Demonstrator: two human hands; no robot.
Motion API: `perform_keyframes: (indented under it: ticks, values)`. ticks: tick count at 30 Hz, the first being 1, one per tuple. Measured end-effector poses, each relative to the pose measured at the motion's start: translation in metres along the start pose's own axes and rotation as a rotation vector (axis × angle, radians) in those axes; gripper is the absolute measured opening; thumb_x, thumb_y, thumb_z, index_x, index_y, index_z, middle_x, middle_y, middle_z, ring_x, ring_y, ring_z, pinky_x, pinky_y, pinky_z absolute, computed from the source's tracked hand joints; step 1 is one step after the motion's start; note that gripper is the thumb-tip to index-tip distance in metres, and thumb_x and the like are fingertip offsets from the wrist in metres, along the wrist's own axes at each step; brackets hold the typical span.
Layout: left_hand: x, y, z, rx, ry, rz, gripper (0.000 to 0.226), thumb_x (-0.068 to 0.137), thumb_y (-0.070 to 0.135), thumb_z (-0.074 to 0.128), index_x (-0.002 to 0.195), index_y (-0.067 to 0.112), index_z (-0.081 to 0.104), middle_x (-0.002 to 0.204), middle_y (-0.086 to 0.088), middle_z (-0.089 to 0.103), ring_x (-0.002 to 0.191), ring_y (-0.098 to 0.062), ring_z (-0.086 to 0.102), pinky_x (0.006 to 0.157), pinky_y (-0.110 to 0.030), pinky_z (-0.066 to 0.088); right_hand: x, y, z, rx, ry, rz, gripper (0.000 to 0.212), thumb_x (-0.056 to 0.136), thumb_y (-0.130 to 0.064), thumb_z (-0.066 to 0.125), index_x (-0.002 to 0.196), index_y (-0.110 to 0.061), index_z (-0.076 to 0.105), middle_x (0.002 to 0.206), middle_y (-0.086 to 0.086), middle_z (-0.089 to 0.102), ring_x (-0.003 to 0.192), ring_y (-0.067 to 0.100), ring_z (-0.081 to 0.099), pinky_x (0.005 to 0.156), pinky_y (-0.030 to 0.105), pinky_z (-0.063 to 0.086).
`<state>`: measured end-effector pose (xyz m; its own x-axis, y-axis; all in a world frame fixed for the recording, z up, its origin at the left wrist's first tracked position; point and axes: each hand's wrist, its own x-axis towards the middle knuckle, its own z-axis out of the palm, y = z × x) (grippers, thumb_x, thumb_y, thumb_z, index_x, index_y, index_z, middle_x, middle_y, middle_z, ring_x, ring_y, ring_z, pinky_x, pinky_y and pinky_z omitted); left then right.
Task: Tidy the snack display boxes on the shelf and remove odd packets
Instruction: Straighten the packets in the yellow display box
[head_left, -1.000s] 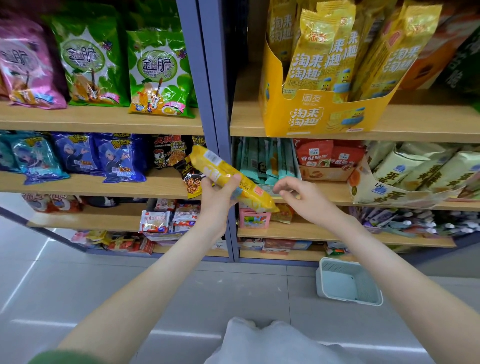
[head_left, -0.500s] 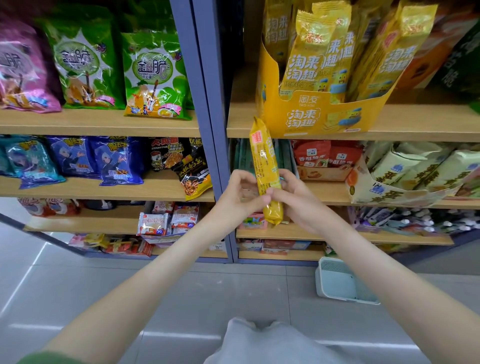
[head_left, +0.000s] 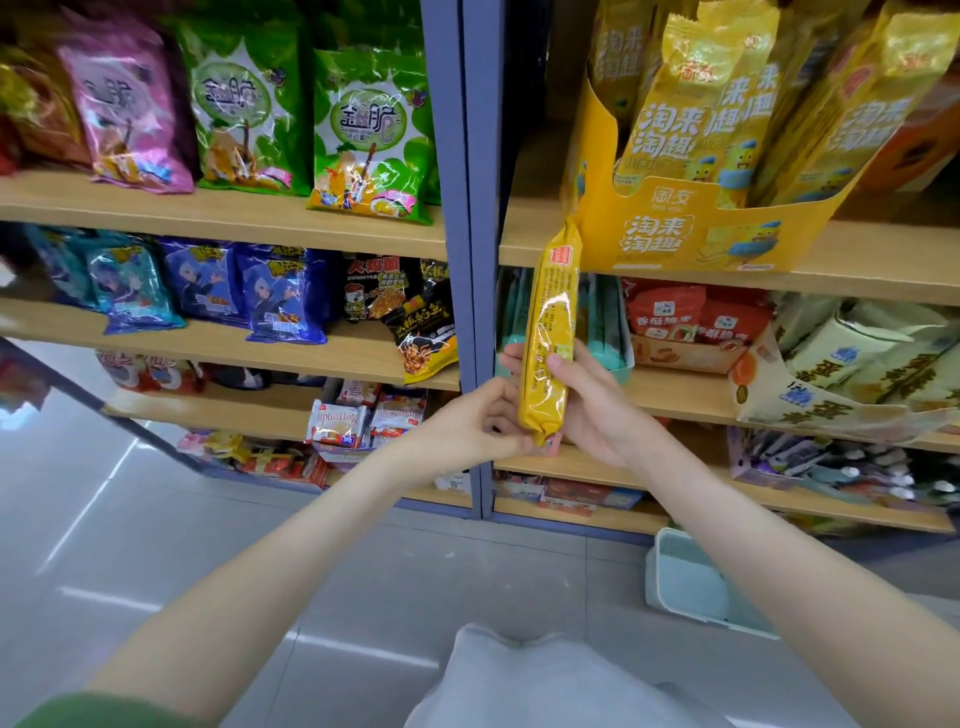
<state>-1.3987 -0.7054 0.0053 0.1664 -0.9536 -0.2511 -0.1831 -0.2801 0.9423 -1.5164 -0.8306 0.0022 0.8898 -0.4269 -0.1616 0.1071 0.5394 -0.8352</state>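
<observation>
Glossy yellow oblong packet (head_left: 553, 312) held upright.

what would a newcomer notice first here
A long yellow packet stands upright at centre, gripped by the right hand, its bottom end pinched by the left hand. Above right, a yellow display box of similar packets sits on the shelf; green bags stand upper left.

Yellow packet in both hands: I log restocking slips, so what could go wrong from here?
The yellow packet is gripped only on its lower half by the left hand and right hand; its top could snag the yellow display box. That box's packets lean, so pushing another in might topple them.
</observation>
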Motion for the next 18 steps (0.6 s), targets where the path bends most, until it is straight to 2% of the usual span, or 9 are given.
perform_keyframes:
  ticks: [2, 5, 9, 10, 12, 14, 15, 16, 18]
  values:
    - [-0.005, -0.001, -0.002, -0.001, 0.003, 0.002, 0.053, 0.07, 0.043, 0.072, 0.112, 0.018, 0.052, 0.112, -0.011, 0.065, 0.1, -0.022, 0.063, 0.094, -0.038, 0.051, 0.001, 0.0, 0.003, -0.012, -0.011, 0.009, 0.042, 0.091, -0.016, 0.047, 0.132, -0.014, 0.042, 0.124, 0.005, 0.062, 0.12, 0.014, 0.059, 0.081, 0.032, 0.057]
    - [-0.01, -0.004, -0.004, 0.012, 0.07, -0.004, 0.05, 0.08, 0.045, 0.071, 0.116, 0.015, 0.054, 0.114, -0.009, 0.066, 0.105, -0.019, 0.065, 0.097, -0.038, 0.051, 0.002, 0.0, 0.007, -0.05, -0.06, 0.012, 0.043, 0.092, -0.014, 0.049, 0.134, -0.017, 0.038, 0.127, 0.0, 0.06, 0.117, 0.008, 0.059, 0.083, 0.033, 0.056]
    - [-0.016, -0.008, -0.009, 0.129, 0.114, -0.024, 0.049, 0.079, 0.046, 0.07, 0.115, 0.016, 0.056, 0.109, -0.002, 0.067, 0.101, -0.015, 0.064, 0.096, -0.038, 0.051, 0.005, 0.0, 0.004, -0.16, -0.126, 0.049, 0.061, 0.085, -0.015, 0.069, 0.137, -0.012, 0.037, 0.121, 0.001, 0.064, 0.109, 0.02, 0.063, 0.088, 0.038, 0.055]
    - [-0.018, -0.009, -0.011, 0.149, 0.1, -0.031, 0.043, 0.082, 0.041, 0.071, 0.114, 0.017, 0.056, 0.107, 0.0, 0.067, 0.101, -0.014, 0.064, 0.094, -0.037, 0.052, 0.006, 0.0, 0.002, -0.202, -0.128, 0.052, 0.059, 0.083, -0.012, 0.07, 0.134, -0.011, 0.041, 0.119, 0.005, 0.064, 0.107, 0.022, 0.063, 0.09, 0.04, 0.055]
    - [-0.022, -0.011, -0.014, 0.178, 0.085, -0.025, 0.031, 0.088, 0.027, 0.071, 0.112, 0.016, 0.056, 0.102, 0.004, 0.065, 0.096, -0.009, 0.062, 0.078, -0.022, 0.055, 0.008, -0.001, -0.001, -0.26, -0.134, 0.05, 0.049, 0.078, -0.008, 0.066, 0.124, -0.014, 0.05, 0.112, 0.008, 0.066, 0.104, 0.025, 0.063, 0.093, 0.044, 0.052]
    - [-0.026, -0.011, -0.016, 0.216, 0.076, -0.013, 0.032, 0.089, 0.017, 0.069, 0.116, 0.01, 0.053, 0.099, 0.006, 0.06, 0.088, -0.002, 0.057, 0.055, -0.007, 0.045, 0.008, -0.002, 0.0, -0.278, -0.146, 0.045, 0.044, 0.075, -0.005, 0.066, 0.116, -0.016, 0.054, 0.106, 0.007, 0.067, 0.1, 0.024, 0.065, 0.092, 0.042, 0.053]
    - [-0.027, -0.011, -0.017, 0.236, 0.075, -0.007, 0.034, 0.09, 0.015, 0.068, 0.119, 0.01, 0.052, 0.1, 0.005, 0.058, 0.088, -0.002, 0.056, 0.053, -0.005, 0.043, 0.008, -0.003, 0.0, -0.291, -0.151, 0.037, 0.043, 0.074, -0.003, 0.066, 0.114, -0.016, 0.055, 0.104, 0.007, 0.068, 0.099, 0.023, 0.065, 0.091, 0.04, 0.054]
    - [-0.028, -0.012, -0.019, 0.258, 0.077, -0.001, 0.034, 0.09, 0.014, 0.068, 0.12, 0.011, 0.051, 0.103, 0.004, 0.058, 0.09, -0.003, 0.057, 0.056, -0.006, 0.044, 0.008, -0.003, 0.001, -0.308, -0.148, 0.034, 0.042, 0.074, -0.003, 0.067, 0.112, -0.015, 0.055, 0.103, 0.008, 0.067, 0.099, 0.024, 0.065, 0.091, 0.04, 0.054]
    - [-0.03, -0.013, -0.025, 0.316, 0.09, 0.019, 0.033, 0.089, 0.013, 0.068, 0.118, 0.017, 0.052, 0.111, 0.001, 0.061, 0.097, -0.007, 0.059, 0.074, -0.012, 0.05, 0.007, -0.008, 0.004, -0.345, -0.141, 0.031, 0.041, 0.074, -0.004, 0.068, 0.112, -0.012, 0.054, 0.107, 0.012, 0.065, 0.1, 0.025, 0.065, 0.091, 0.04, 0.053]
